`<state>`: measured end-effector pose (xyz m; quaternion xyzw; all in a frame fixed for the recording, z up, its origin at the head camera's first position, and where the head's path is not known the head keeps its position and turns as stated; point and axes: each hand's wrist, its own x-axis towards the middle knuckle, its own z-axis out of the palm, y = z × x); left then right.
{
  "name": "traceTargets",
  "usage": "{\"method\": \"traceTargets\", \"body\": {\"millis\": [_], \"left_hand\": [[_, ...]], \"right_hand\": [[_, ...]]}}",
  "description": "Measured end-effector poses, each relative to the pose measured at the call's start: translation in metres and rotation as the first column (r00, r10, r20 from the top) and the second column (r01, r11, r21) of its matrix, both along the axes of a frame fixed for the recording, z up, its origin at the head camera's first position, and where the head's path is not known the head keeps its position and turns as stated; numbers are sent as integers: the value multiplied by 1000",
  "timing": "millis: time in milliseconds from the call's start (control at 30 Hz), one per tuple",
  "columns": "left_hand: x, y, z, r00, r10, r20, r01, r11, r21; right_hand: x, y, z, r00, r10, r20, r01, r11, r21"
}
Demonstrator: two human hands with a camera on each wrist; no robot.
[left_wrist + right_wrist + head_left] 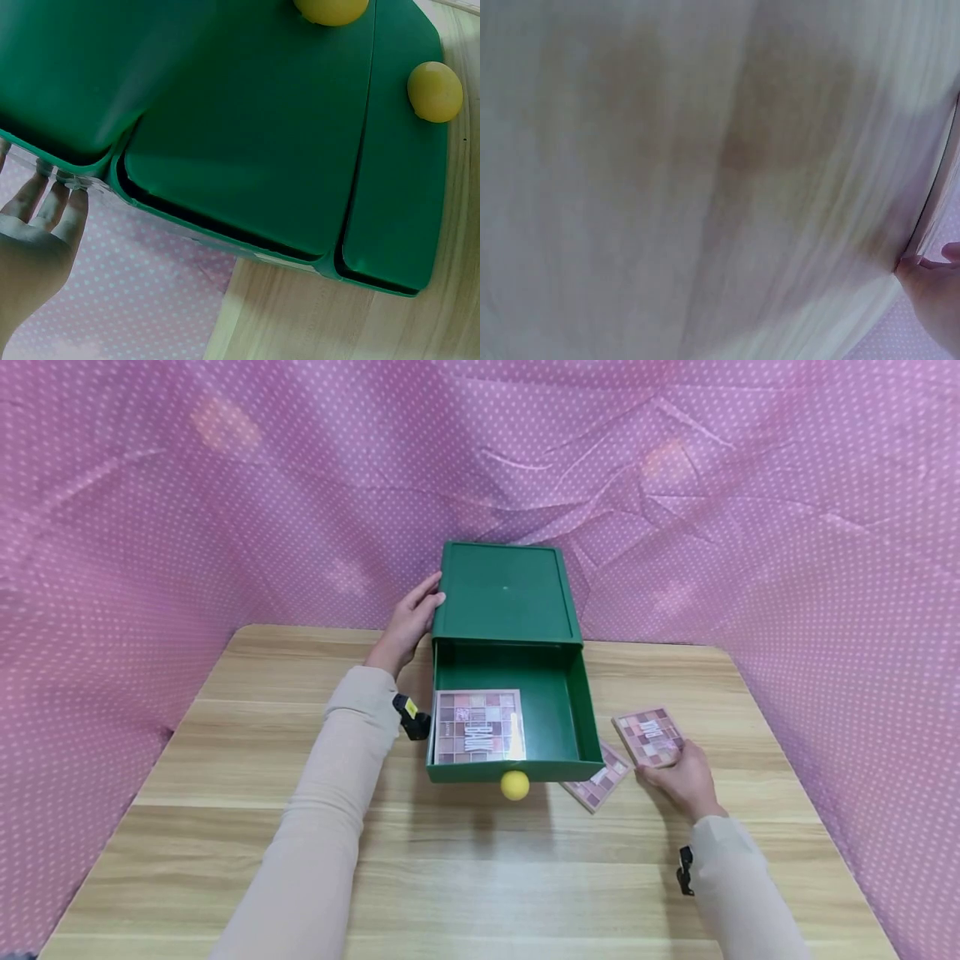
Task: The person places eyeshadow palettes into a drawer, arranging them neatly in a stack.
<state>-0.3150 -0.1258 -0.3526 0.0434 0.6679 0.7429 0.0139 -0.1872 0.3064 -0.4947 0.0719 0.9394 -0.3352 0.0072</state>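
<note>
A green drawer cabinet (506,593) stands at the back of the table, its top drawer (551,706) pulled out. Inside the drawer, on the left, lies an eyeshadow palette (477,727) with a clear lid. My left hand (405,628) rests against the cabinet's left side; in the left wrist view its extended fingers (51,206) touch the side near the open drawer. To the right of the drawer, my right hand (686,781) pinches a smaller eyeshadow palette (648,735) by its near edge. Another palette (597,787) lies partly hidden under the drawer's front right corner.
A yellow knob (515,785) sticks out from the drawer front. Two closed lower drawers with yellow knobs (435,91) show in the left wrist view. The wooden table (480,893) is bordered by pink dotted cloth (337,485) at the back and sides.
</note>
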Motion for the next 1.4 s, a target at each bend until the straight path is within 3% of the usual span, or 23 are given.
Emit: {"method": "traceTargets", "body": {"millis": [533,800,1067,1400], "left_hand": [[1,1,-2,1000,2,-5,-2,1000,6],[4,1,-2,1000,-10,-6,10,1000,7],[4,1,-1,1000,1,-9,-1,1000,-2],[3,0,-2,1000,3,2,-3,1000,-4]], "right_hand": [[0,-2,-2,991,-96,-97,102,993,59],[2,-5,0,983,-138,-122,139,990,-6],[3,-11,20,985,-154,-82,149,987,-66],[3,-18,46,992,-106,-66,102,993,-59]]}}
